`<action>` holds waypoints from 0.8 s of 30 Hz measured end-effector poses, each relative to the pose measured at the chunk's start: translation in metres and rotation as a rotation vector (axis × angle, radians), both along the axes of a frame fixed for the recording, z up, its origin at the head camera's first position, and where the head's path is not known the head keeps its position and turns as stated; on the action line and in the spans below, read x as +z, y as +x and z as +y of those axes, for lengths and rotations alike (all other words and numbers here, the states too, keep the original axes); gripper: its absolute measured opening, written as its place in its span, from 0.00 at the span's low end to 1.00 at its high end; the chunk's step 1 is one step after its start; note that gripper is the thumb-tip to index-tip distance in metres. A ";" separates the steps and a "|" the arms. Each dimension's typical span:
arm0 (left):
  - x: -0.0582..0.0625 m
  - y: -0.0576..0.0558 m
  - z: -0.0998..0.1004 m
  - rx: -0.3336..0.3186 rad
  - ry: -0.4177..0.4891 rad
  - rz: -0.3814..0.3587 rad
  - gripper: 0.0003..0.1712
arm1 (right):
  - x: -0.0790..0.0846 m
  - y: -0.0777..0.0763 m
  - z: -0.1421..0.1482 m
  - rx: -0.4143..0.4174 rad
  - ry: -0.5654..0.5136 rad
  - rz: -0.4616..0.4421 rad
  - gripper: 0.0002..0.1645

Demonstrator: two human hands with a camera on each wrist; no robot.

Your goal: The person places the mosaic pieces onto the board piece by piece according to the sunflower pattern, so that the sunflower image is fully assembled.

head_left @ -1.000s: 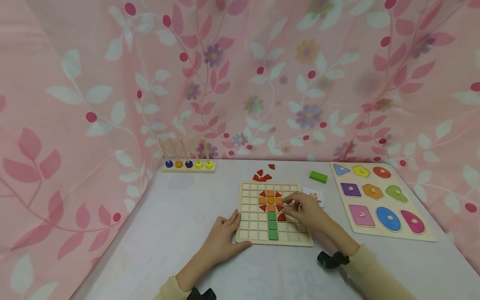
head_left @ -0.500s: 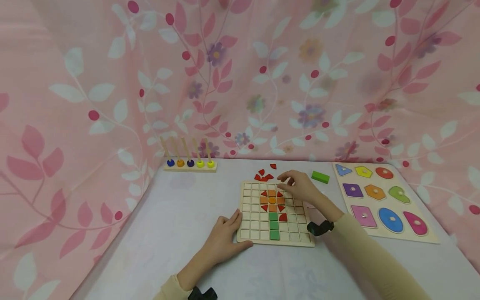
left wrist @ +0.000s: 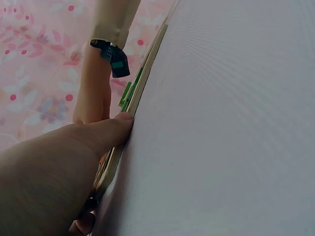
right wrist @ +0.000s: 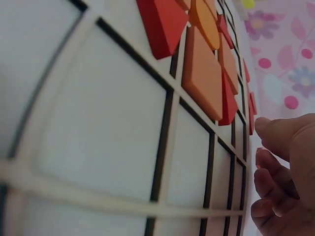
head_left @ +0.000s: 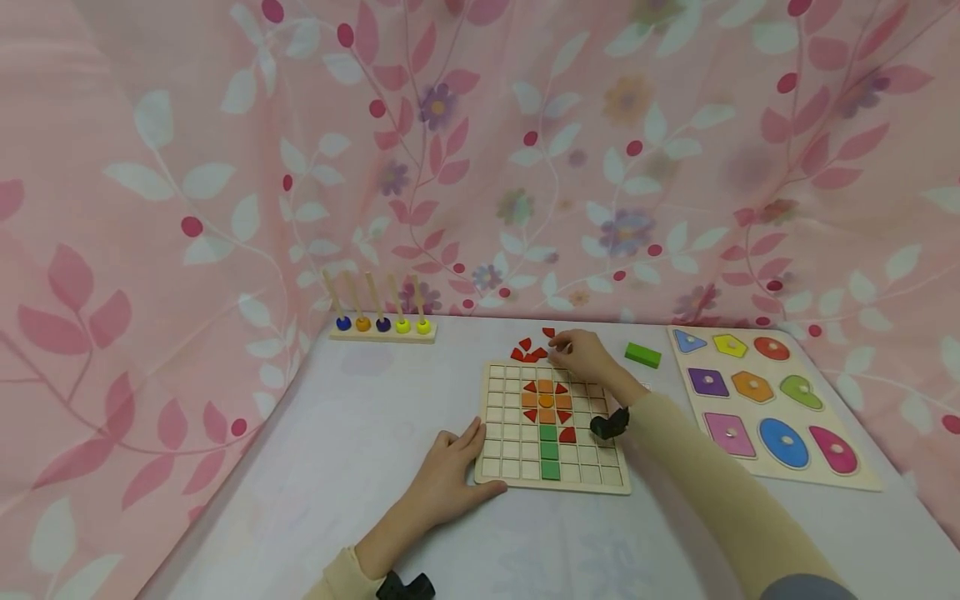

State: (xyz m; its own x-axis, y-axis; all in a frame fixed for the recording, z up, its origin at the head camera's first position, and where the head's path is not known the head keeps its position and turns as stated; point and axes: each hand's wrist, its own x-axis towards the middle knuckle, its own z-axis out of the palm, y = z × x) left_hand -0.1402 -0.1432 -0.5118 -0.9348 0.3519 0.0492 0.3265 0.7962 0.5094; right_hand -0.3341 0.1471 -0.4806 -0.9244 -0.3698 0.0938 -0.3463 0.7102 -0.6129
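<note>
A square wooden grid board (head_left: 517, 467) lies on the table, with orange squares (head_left: 545, 387), a round orange piece, red pieces and green squares (head_left: 550, 451) in its cells. My left hand (head_left: 450, 475) rests at its lower left corner, fingers along the left edge. In the left wrist view the thumb (left wrist: 115, 130) presses the board's edge. Beyond the board's far edge, my right hand (head_left: 588, 357) reaches down beside a small pile of loose red pieces (head_left: 529, 356). A gap shows between its thumb and fingers in the right wrist view.
A peg stand with colored rings (head_left: 382, 335) stands at the back left. Green blocks (head_left: 642, 355) lie right of the red pieces. A knobbed shape puzzle (head_left: 750, 425) fills the right side. A floral curtain (head_left: 480, 167) hangs behind the table.
My right hand has moved from over the board's right half to the loose red pieces beyond its far edge. The left hand has stayed at the board's corner.
</note>
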 end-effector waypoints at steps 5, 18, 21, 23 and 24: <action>-0.002 -0.001 -0.001 -0.002 -0.005 0.002 0.59 | -0.007 -0.011 -0.007 0.005 -0.003 0.016 0.16; -0.001 -0.001 -0.001 0.002 -0.009 -0.003 0.59 | -0.008 -0.015 -0.024 -0.157 -0.002 -0.021 0.23; 0.000 -0.001 0.000 0.004 -0.010 -0.006 0.59 | -0.007 -0.015 -0.029 -0.173 0.009 -0.025 0.23; 0.001 -0.002 0.000 0.004 -0.009 -0.010 0.58 | -0.007 -0.016 -0.030 -0.165 0.014 -0.012 0.21; 0.002 -0.001 0.001 0.004 -0.010 -0.011 0.58 | -0.007 -0.016 -0.030 -0.152 0.015 -0.003 0.20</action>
